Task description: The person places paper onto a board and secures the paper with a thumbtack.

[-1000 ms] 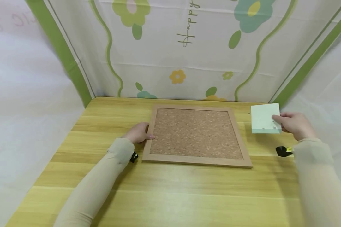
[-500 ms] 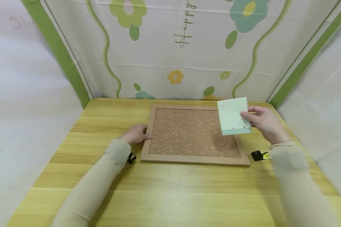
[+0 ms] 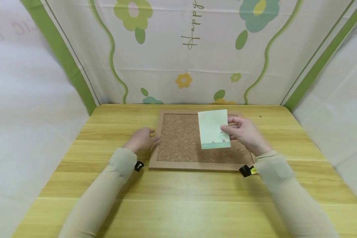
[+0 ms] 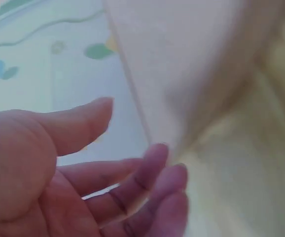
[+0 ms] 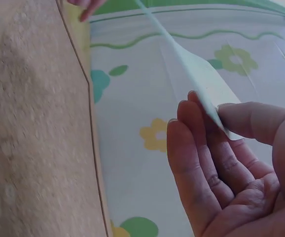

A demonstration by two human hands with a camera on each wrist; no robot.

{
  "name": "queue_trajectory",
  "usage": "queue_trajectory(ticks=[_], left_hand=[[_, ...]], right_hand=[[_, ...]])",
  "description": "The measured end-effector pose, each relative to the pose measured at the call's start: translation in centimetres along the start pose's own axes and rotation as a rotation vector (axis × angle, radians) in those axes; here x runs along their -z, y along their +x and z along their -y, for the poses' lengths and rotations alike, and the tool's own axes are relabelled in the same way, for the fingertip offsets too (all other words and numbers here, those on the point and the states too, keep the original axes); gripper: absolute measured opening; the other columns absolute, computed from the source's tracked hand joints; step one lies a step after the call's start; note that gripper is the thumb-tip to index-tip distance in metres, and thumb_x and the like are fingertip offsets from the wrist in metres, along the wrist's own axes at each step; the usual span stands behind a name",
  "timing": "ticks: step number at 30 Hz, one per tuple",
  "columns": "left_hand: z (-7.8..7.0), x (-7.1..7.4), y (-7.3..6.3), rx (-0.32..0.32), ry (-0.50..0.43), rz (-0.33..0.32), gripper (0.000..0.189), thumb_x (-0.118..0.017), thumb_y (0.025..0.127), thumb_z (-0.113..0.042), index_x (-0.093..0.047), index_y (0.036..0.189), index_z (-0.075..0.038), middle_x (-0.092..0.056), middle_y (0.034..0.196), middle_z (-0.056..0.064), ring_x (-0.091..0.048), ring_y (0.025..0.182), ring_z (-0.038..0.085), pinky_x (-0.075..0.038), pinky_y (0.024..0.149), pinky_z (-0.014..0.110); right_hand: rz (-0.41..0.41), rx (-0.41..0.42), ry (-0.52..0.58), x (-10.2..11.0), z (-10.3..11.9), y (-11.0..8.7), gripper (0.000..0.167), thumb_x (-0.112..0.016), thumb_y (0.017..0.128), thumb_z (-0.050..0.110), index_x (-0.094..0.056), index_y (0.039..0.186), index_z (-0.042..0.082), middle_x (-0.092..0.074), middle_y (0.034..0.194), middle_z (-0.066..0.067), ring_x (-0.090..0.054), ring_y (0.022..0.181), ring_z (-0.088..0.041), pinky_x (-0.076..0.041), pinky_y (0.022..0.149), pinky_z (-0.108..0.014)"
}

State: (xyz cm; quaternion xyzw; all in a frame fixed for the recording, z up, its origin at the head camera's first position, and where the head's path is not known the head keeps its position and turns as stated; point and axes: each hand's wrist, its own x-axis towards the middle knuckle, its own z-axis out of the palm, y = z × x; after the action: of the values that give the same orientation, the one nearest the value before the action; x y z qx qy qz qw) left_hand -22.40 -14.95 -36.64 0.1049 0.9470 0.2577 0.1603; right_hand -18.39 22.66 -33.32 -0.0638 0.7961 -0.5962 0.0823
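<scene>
A wood-framed corkboard [image 3: 178,138] lies flat on the table, and its cork surface fills the left side of the right wrist view. My right hand [image 3: 249,136] pinches a pale green sheet of note paper [image 3: 212,127] by its right edge, thumb in front and fingers behind, above the board. Small pink prints and a darker green band mark the sheet's lower part. The right wrist view catches this note paper [image 5: 209,84] nearly edge-on. At the board's left edge is my left hand [image 3: 140,140], its thumb and fingers apart, with nothing gripped between them in the left wrist view.
The wooden table [image 3: 178,205] runs back to a white curtain [image 3: 166,53] printed with flowers, and white cloth hangs at both sides. Black wrist devices [image 3: 139,166] show beneath the sleeves. A tiny dark speck [image 3: 260,116] lies at the back right.
My right hand has carried the note paper leftward from the board's right side to over its middle. My left hand has loosened from the frame's left edge. The board stays in place.
</scene>
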Motion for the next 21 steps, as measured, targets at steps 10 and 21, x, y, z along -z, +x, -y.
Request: queue_trajectory(ticks=[10,21], left_hand=[[-4.6,-0.1,-1.4,-0.198,-0.239,-0.018,0.046,-0.056,0.102,-0.04,-0.059,0.14,-0.013,-0.068,0.115,0.006,-0.064,0.084,0.022,-0.053,0.071,0.034],[-5.1,-0.9,-0.4,-0.197,-0.468,0.029,0.043,-0.06,0.1,-0.037,-0.061,0.135,-0.012,-0.064,0.119,0.017,-0.066,0.1,0.037,-0.053,0.085,0.05]], right_hand=[[0.04,-0.018,0.034,-2.7,-0.9,1.1,0.029,-0.067,0.096,0.015,-0.057,0.112,-0.007,-0.074,0.098,-0.015,-0.071,0.08,-0.024,-0.058,0.076,-0.039],[0.077,-0.05,0.066,-4.9,-1.0,2.1,0.027,-0.067,0.096,0.01,-0.056,0.114,-0.007,-0.073,0.098,-0.017,-0.07,0.083,-0.029,-0.056,0.08,-0.046]])
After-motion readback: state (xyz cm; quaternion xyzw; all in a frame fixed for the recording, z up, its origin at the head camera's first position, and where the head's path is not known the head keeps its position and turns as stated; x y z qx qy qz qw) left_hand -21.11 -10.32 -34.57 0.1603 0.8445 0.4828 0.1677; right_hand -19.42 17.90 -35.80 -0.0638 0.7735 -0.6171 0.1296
